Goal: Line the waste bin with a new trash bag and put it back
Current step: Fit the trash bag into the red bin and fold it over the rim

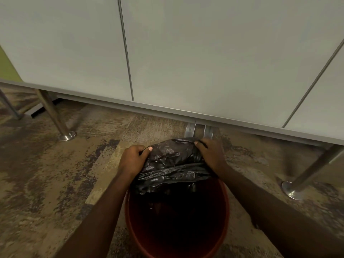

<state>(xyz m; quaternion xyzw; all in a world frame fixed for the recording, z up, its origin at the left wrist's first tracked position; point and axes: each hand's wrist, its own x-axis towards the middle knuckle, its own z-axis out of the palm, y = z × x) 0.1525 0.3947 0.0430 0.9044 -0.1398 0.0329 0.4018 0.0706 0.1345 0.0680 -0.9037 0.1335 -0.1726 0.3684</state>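
Grey table (204,53) above patterned carpet (46,174)

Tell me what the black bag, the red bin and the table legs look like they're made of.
Black bag: thin glossy plastic film, crinkled with shiny highlights. Red bin: probably moulded plastic, smooth matte rim, though the dim light leaves it open. Table legs: brushed or polished metal, likely steel, with reflective round foot plates.

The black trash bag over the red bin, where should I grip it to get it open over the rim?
Grip the black trash bag at its top edge, one side each, as the left hand and right hand do. It lies bunched over the far rim of the red waste bin, whose near rim looks bare, so probably pull the edge toward yourself.
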